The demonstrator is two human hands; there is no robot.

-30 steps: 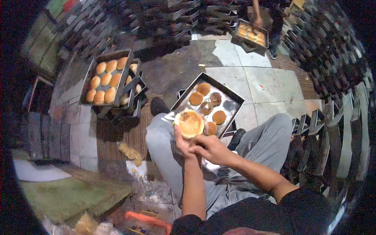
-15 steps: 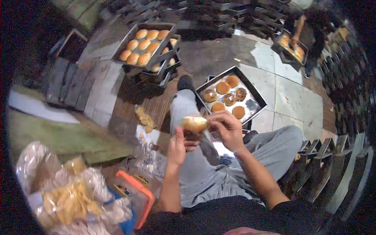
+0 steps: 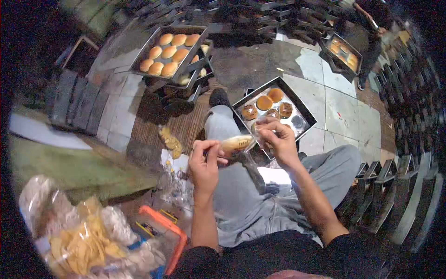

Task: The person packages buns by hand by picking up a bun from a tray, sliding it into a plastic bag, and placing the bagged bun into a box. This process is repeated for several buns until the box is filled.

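Note:
Over my lap, a bun appears to sit inside a clear plastic wrapper with small dark print on it. My left hand is closed, thumb and fingers pinching the bun's left end. At the other end my right hand is closed too, its fingertips gathering the loose wrapper beside the bun. Just beyond my right hand is a square metal tray on the floor, with several round browned buns in it. Some of those buns have dark marks on top, and my hand hides part of the tray.
Stacked trays of golden buns stand at the upper left. Bags of yellow pieces and an orange-handled container lie at lower left. A co-worker stands by another bun tray at upper right. Stacked dark trays line the right.
My left fingers have closed on the bun's end, and it has tilted slightly. My right hand has risen a little with the wrapper. The co-worker's hand has lifted away from the far tray.

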